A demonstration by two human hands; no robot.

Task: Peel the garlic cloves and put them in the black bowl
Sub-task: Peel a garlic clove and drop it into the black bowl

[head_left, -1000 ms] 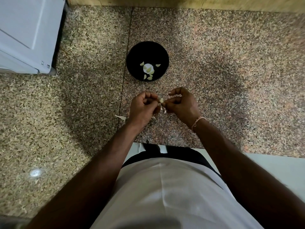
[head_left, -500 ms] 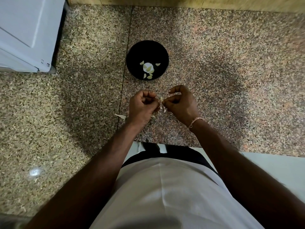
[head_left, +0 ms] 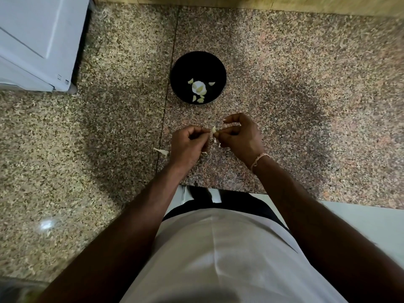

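I see both hands meeting over the tabletop point(head_left: 284, 84), just this side of the bowl point(head_left: 197, 62). My left hand point(head_left: 188, 144) and right hand point(head_left: 242, 138) each pinch the same clove point(head_left: 213, 130) between fingertips, with bits of skin point(head_left: 216, 140) hanging below it. The right index finger is lifted clear. Several peeled cloves point(head_left: 199, 89) lie in the bowl's bottom. One peel scrap point(head_left: 161, 151) rests on the tabletop just left of my left hand. A white appliance point(head_left: 37, 40) stands at far left.
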